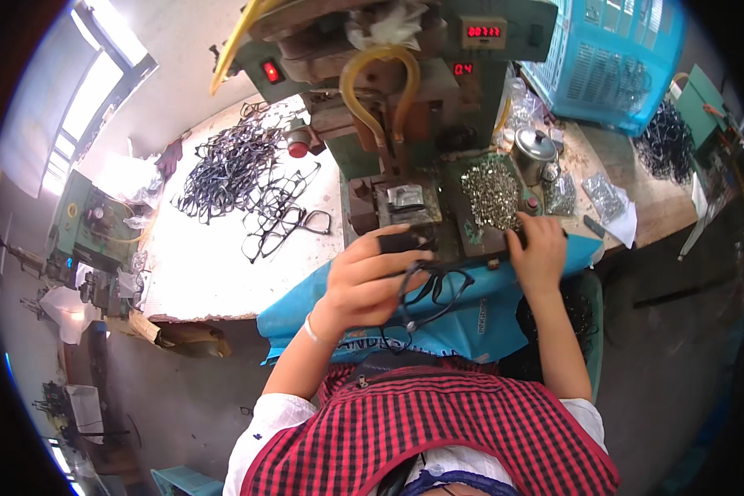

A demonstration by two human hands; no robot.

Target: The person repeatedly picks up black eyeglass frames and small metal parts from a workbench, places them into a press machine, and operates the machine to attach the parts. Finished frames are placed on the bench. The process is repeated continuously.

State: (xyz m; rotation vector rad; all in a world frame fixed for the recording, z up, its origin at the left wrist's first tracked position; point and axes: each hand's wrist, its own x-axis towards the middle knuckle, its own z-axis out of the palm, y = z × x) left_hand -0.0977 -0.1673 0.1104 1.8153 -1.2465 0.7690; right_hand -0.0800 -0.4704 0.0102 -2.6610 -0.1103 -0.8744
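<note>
My left hand (pixel 370 285) is closed on a black eyeglass frame (pixel 438 310) without lenses, which hangs tilted below the machine's work area. A black sleeve (pixel 398 242) covers one of its fingers, and a pale band circles the wrist. My right hand (pixel 541 255) rests at the near right edge of a green tray (pixel 469 236), thumb and fingers apart, with nothing visible between them. In that tray lies a heap of small shiny metal pieces (pixel 492 194). Just beyond my left fingertips is the machine's metal fixture (pixel 405 197).
The green press machine (pixel 372 91) with a yellow hose stands ahead. Piled black eyeglass frames (pixel 236 169) cover part of the left tabletop (pixel 215 273). To the right are a lidded metal pot (pixel 536 147), bagged small parts (pixel 560 194) and a blue basket (pixel 608 62). Blue sheeting (pixel 488 310) drapes the front edge.
</note>
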